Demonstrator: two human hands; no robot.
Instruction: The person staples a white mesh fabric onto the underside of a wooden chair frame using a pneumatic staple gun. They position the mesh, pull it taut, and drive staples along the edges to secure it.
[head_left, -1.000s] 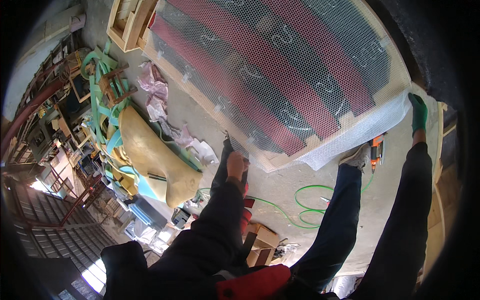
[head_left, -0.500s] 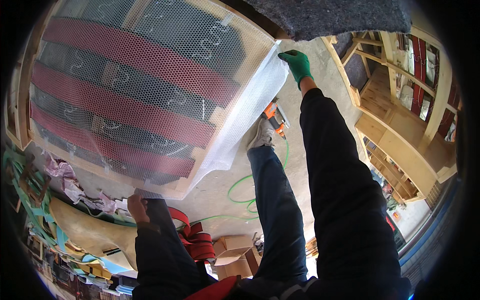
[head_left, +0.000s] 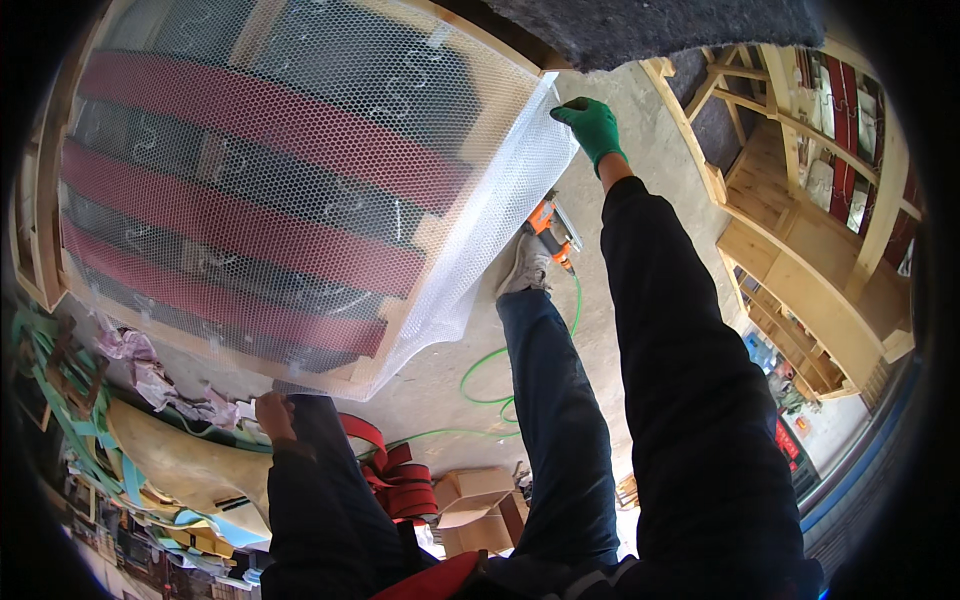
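Note:
A clear white sheet with a small honeycomb pattern, like bubble wrap [head_left: 470,255], lies over a wooden frame [head_left: 375,375]. Wide dark red webbing straps [head_left: 240,215] and wavy springs show through it. Far right of the frame, my right hand [head_left: 594,130], in a green glove, is closed with thumb and fingers pinching the sheet's loose edge. At the near corner my left hand [head_left: 274,416], bare, has its fingers curled on the sheet's lower edge. The sheet's right side hangs past the frame between my two hands.
An orange and black air stapler [head_left: 548,232] with a green hose [head_left: 485,375] lies beside my shoe. Rolls of red webbing [head_left: 400,480] and a cardboard box [head_left: 475,495] are near my legs. Another wooden frame [head_left: 800,250] stands right; grey felt [head_left: 660,30] covers something at the top.
My right hand has shifted very slightly left with the sheet's edge still in its fingers. My left hand keeps its place at the near corner.

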